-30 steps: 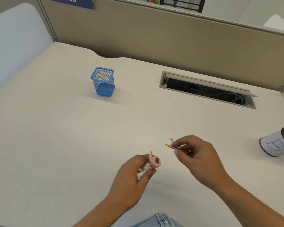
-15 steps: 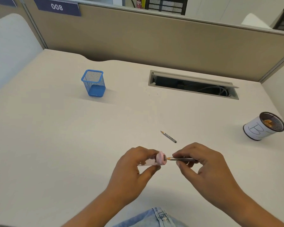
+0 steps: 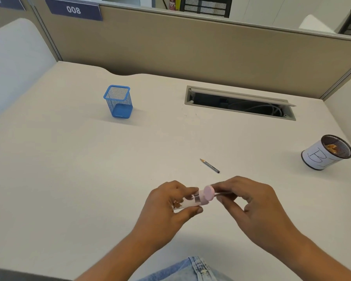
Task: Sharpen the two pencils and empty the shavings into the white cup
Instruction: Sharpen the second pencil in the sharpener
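Left hand (image 3: 166, 207): closed round the pink sharpener (image 3: 199, 198), steadying it above the worktop (image 3: 69, 179); shavings visible in its clear barrel.
Right hand (image 3: 251, 201): pinching a pencil (image 3: 223, 193) fed into the sharpener's cap, apparently to turn it.
Second pencil (image 3: 209, 165): lying just beyond.
White cup (image 3: 320, 159): far right, holding shavings.
Blue mesh holder (image 3: 119, 102): far left.

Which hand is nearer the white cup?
Right. The right hand is at centre, left of and nearer the camera than the white cup; the left hand is farther left still.
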Demonstrator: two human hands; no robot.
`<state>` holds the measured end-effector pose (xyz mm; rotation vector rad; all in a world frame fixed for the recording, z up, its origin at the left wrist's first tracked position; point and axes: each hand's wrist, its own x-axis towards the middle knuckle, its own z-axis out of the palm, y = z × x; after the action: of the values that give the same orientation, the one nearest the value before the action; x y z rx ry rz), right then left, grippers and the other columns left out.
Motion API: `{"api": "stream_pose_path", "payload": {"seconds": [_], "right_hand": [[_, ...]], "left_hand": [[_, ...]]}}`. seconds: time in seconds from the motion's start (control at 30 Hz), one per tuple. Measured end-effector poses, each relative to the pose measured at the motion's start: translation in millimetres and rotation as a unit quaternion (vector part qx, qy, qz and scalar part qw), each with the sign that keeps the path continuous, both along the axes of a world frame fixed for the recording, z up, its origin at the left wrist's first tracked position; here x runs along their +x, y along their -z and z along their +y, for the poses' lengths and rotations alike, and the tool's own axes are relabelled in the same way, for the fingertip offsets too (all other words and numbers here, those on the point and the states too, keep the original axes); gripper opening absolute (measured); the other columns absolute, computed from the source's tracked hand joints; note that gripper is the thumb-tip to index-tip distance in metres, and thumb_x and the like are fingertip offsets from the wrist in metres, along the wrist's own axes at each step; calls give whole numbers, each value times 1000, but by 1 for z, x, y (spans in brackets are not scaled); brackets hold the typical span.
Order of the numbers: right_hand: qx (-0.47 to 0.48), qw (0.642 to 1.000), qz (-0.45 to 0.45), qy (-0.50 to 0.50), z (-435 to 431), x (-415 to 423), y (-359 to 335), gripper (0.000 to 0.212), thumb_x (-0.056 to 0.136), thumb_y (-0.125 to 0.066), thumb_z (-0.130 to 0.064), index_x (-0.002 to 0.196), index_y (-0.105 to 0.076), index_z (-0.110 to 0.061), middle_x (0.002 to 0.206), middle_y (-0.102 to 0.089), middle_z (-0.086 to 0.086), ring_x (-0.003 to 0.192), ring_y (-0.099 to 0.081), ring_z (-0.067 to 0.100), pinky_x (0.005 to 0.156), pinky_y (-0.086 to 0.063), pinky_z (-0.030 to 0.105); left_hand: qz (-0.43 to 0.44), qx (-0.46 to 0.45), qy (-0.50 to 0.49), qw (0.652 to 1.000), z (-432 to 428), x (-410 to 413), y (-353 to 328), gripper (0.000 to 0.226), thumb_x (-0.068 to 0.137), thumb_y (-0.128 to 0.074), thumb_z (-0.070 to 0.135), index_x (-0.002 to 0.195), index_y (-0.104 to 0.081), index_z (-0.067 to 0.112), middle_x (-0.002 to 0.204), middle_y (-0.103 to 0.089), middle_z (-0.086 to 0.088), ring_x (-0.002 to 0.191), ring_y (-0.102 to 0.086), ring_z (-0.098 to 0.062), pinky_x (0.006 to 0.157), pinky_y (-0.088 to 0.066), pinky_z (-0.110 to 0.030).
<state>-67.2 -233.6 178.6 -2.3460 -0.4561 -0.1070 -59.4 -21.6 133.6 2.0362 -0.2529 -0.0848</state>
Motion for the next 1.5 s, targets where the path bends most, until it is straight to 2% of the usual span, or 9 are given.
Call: {"api": "stream_pose_path", "payload": {"seconds": [0.23,0.47,0.67,0.83,0.93,1.07,1.27,1.37,1.5], "right_hand": [[-147,986,-58,-49,2,1,-4,25,97,-53,-32,88,-73,-19,68,-53,-12,64,-43,8,58,-37,21],[175,861,472,67,3,9,-4,32,97,-59,-26,68,-65,-16,55,-26,-1,50,-20,15,46,-21,19],[-18,981,190,-25,-7,7,-2,13,100,-46,-36,91,-55,-34,64,-46,-14,57,-35,7,53,-31,21],[-249,960,-93,-88,-10,12,-13,29,97,-46,-31,81,-66,-19,68,-53,-8,61,-47,17,51,-39,28],[-109,986,125,-23,-1,17,-18,33,97,-52,-34,65,-54,-27,53,-41,-13,49,-35,8,46,-28,17],[201,810,543,98,-7,26,-16,38,94,-61,-27,58,-51,-21,55,-25,-7,48,-17,13,43,-16,21],[-36,982,182,-36,-13,20,-8,19,97,-52,-45,86,-58,-30,66,-46,-16,58,-35,7,54,-30,17],[-229,964,-86,-102,-16,27,-15,23,98,-50,-30,89,-68,-19,72,-51,-10,64,-44,13,56,-33,22],[-82,991,100,-30,-5,28,-16,31,99,-54,-26,69,-61,-21,57,-42,-11,53,-36,10,50,-28,21]], "left_hand": [[-37,9,38,999,8,3,-9,30,75,-81,35,105,-75,35,90,-67,18,79,-56,-7,65,-39,-9],[-213,130,99,963,12,10,-10,31,79,-78,29,109,-74,22,93,-71,10,85,-57,-10,71,-47,-20],[-75,58,87,992,7,15,-16,31,76,-77,43,105,-75,32,84,-68,17,80,-56,0,66,-38,-8],[3,-53,72,996,2,13,-19,27,73,-79,43,100,-76,39,79,-66,15,68,-54,-2,57,-38,-7],[-113,2,56,992,1,13,-17,27,76,-79,35,102,-77,28,86,-70,14,76,-56,-1,63,-39,-6],[-287,101,89,948,-2,13,-11,25,87,-70,27,108,-73,14,92,-70,5,80,-59,-15,68,-47,-22],[-122,26,41,991,-3,14,-15,28,78,-79,29,106,-75,30,89,-67,20,82,-57,0,66,-38,-7],[-56,-54,31,997,-6,15,-16,28,75,-80,29,102,-76,32,88,-67,19,78,-58,0,64,-39,-5],[-152,-7,8,988,-9,16,-12,28,77,-78,26,106,-76,26,89,-68,15,81,-61,-6,65,-48,-18]]}}
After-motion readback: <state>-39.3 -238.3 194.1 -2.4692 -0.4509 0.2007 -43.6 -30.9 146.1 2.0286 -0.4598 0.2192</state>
